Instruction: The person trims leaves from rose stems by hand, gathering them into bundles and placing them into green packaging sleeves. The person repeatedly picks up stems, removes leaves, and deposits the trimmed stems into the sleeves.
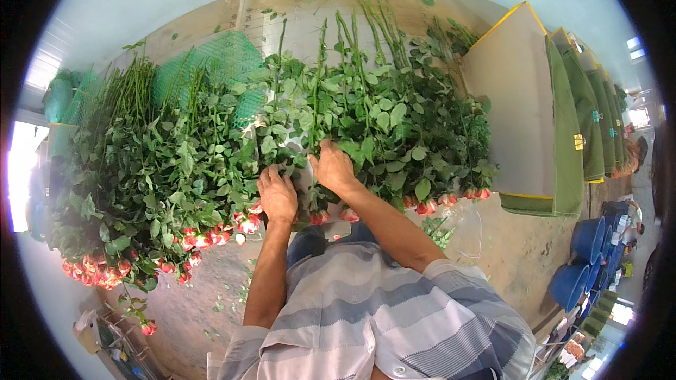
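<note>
Many long-stemmed roses (200,237) with red and cream blooms lie across a workbench, their heads towards me and their stems pointing away. My left hand (277,195) rests low among the leaves at the middle, fingers bent over them; whether it grips a stem is hidden. My right hand (334,166) is just right of it and slightly farther off, its fingertips at the leafy lower part of an upright rose stem (319,79); its grip is not clear. Green plastic netting (211,63) lies beneath the stems at the left.
Right of the roses stands a grey panel (512,100) edged in yellow, with green fabric dividers (567,132) and clips behind it. Blue tubs (570,285) stand on the floor at the far right. People (634,221) are farther off. A rack (113,343) is at the lower left.
</note>
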{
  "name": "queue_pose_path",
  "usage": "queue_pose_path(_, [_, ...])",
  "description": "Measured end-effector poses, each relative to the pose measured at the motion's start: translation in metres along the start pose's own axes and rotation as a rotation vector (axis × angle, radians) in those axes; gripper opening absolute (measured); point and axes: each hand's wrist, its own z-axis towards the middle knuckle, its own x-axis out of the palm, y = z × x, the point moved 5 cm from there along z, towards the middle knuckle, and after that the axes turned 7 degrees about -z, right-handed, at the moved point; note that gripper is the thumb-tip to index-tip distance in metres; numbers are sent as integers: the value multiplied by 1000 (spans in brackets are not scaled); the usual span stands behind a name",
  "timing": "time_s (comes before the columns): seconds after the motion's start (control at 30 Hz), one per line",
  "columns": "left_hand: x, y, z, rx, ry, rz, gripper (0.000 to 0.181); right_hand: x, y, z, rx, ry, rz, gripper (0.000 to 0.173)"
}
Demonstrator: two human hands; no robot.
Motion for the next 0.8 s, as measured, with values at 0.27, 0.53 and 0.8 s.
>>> queue_pose_path(0.27, [26,27,18,-223,301,11,33,28,-15,11,122,86,-17,34])
queue_pose_path(0.53, [45,27,28,-238,286,-494,30,23,-8,1,32,-26,125,40])
queue_pose_path(0.8, [49,33,22,-157,434,-437,31,34,-21,13,50,-49,329,41])
